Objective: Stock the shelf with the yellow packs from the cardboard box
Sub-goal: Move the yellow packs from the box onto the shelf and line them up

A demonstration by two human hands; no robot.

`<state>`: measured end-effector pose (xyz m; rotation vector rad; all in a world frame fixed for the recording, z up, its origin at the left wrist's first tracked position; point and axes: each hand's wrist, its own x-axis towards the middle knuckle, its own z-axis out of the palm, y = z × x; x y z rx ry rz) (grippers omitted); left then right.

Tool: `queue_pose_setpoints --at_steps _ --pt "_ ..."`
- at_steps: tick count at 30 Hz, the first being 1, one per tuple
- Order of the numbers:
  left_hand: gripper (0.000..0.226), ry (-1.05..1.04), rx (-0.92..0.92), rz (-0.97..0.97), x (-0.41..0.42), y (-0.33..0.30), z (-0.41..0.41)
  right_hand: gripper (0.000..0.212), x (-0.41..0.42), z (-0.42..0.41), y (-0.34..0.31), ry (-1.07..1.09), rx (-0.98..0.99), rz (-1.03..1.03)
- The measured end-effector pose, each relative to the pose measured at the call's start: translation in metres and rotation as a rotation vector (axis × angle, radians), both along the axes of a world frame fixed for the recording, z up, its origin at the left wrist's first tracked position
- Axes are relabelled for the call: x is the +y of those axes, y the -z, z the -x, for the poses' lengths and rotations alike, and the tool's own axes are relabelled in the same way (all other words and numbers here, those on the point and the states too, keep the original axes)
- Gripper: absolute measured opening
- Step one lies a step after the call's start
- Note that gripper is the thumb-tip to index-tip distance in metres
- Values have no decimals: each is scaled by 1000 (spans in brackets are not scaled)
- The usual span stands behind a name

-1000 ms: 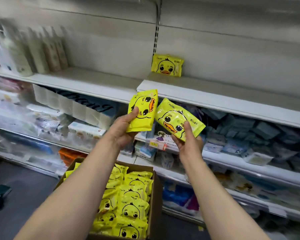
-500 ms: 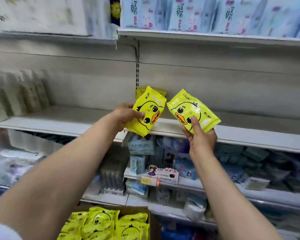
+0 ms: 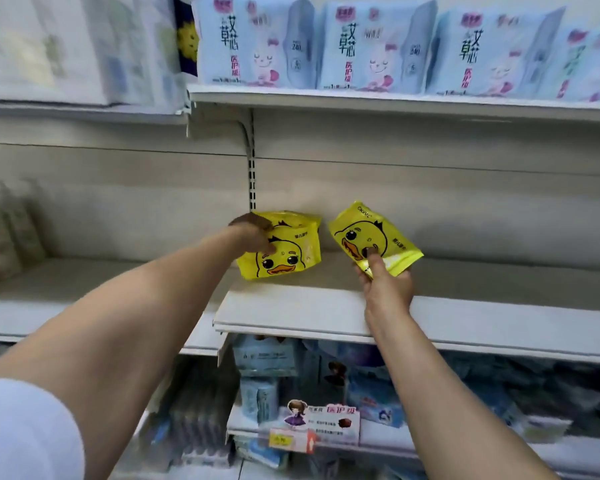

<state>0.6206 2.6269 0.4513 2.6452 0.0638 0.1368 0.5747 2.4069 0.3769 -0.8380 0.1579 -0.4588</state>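
Two yellow packs (image 3: 284,254) — one per hand (image 3: 253,233)

Right yellow pack (image 3: 373,237): "ckok". Pale blue packs (image 3: 257,43) above: "240".

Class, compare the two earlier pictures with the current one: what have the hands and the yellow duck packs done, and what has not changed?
Both hands carried their packs up and forward to the shelf. The left hand now sets its yellow duck pack in front of the pack already there; the right hand brings its tilted pack alongside. Unchanged: each hand still grips its own pack.
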Motion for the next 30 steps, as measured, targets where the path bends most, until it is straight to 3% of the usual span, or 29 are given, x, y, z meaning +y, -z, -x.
queue_pose_setpoints --at_steps 4,10,30 --pt "61 41 17 -220 -4 3 -35 22 5 -31 8 -9 9 -11" --pt "66 97 -35 -309 0 13 -75 18 3 -43 16 -2 -11 -34" --pt "49 18 -295 -122 0 41 -99 19 2 -44 21 -50 -3 -30"
